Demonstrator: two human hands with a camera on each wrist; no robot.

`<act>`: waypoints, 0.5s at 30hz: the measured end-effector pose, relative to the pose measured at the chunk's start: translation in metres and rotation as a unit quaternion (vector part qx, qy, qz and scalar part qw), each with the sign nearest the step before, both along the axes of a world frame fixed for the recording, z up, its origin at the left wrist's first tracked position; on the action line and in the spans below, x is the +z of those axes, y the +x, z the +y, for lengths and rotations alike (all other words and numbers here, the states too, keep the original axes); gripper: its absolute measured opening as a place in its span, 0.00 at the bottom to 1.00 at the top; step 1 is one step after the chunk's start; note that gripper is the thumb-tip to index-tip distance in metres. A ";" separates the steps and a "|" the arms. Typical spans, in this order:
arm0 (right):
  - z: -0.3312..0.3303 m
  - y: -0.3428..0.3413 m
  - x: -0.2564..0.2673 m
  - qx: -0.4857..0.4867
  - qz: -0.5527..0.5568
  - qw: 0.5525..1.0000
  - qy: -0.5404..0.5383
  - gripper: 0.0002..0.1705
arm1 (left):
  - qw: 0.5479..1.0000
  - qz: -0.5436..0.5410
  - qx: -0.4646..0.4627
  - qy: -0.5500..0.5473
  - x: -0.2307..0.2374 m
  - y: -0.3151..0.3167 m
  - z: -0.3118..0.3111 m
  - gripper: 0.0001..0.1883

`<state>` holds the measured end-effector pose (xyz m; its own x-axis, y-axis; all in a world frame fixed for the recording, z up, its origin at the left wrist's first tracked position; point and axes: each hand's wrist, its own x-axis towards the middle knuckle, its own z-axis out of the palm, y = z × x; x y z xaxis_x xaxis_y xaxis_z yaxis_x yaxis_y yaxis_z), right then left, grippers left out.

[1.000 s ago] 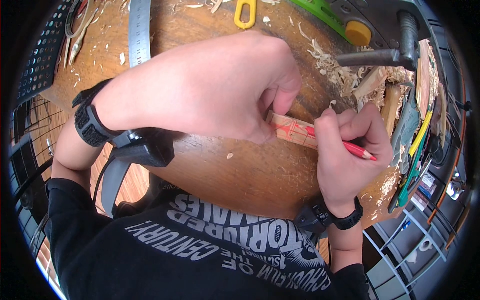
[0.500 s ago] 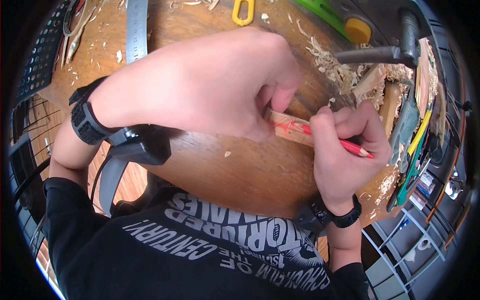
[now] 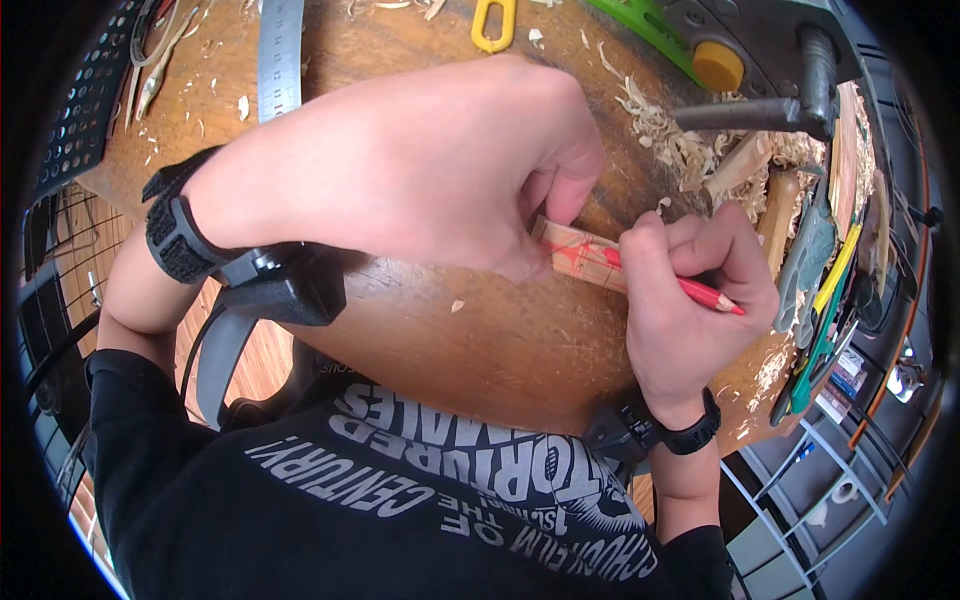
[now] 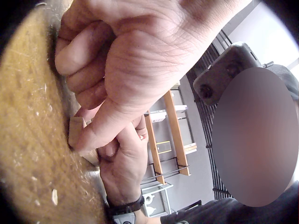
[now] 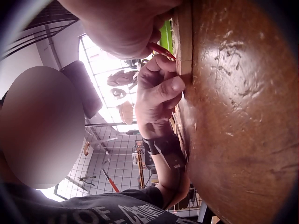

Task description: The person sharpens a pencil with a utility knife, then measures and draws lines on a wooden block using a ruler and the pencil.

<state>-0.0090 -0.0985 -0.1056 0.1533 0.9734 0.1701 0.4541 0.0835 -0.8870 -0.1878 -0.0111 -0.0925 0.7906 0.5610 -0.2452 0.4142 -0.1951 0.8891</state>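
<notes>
A small wooden block [image 3: 585, 258] with red drawn lines lies near the worktable's front edge. My left hand [image 3: 450, 165] grips its left end, thumb on the near side and fingers curled behind. The block's pale end [image 4: 75, 130] shows beside the thumb in the left wrist view. My right hand [image 3: 690, 310] pinches a red pencil [image 3: 712, 296], held slanted, with one sharpened end pointing back to the right. In the right wrist view, the pencil's other red end [image 5: 163, 50] meets the block's upper side. The right fingers cover the block's right part.
A steel ruler [image 3: 281, 60] and a yellow loop [image 3: 492, 25] lie beyond the left arm. Wood shavings [image 3: 680, 145] gather by a metal clamp [image 3: 818, 80] at the back right. Several tools, among them a yellow stick [image 3: 838, 268], line the right edge.
My right hand and the pencil have shifted slightly left along the block. The left hand keeps its grip, and the block has hardly moved.
</notes>
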 end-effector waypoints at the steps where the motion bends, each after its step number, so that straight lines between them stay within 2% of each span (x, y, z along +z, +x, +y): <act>1: 0.000 0.000 0.000 0.000 0.000 1.000 0.000 0.22 | 1.000 0.001 0.000 -0.002 0.000 0.000 0.000 0.09; 13: 0.001 0.000 -0.002 0.004 -0.002 1.000 0.002 0.21 | 1.000 0.007 0.002 -0.021 0.002 0.001 0.000 0.08; 15: 0.003 0.000 -0.006 -0.016 0.033 0.999 0.027 0.21 | 1.000 0.002 0.000 -0.018 -0.001 0.001 0.000 0.08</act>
<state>-0.0086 -0.0960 -0.1118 0.1969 0.9576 0.2103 0.3974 0.1181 -0.9100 -0.1868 -0.0114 -0.0931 0.7898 0.5520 -0.2675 0.4172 -0.1636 0.8940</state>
